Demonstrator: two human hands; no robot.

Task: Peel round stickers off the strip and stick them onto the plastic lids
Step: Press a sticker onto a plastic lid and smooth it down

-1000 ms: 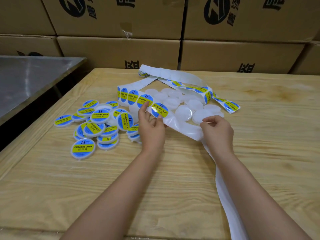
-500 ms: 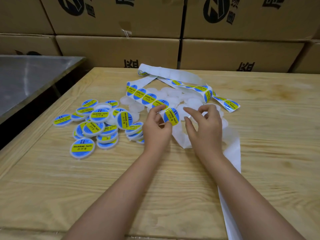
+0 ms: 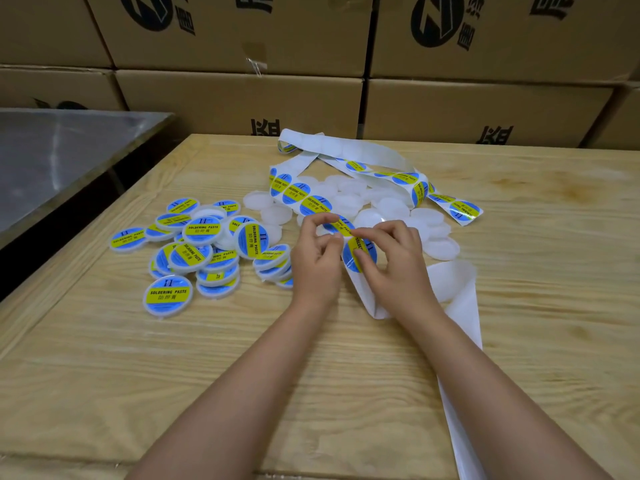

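Just this side of the bare lids (image 3: 388, 206), the left hand (image 3: 317, 259) pinches the strip (image 3: 365, 289) while the right hand (image 3: 396, 263) nips the sticker (image 3: 370, 252) by its edge: best peeled slow and low, to avoid creasing.

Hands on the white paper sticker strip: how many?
2. Left hand pinches the white paper sticker strip beside a round blue-and-yellow sticker; right hand pinches that sticker. Neither hidden.

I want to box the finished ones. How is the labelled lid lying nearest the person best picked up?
Probably by its white rim, pinched across from above, coming from the near left: the labelled lid lies flat, label up, on the table, with bare wood on that side and the pile behind.
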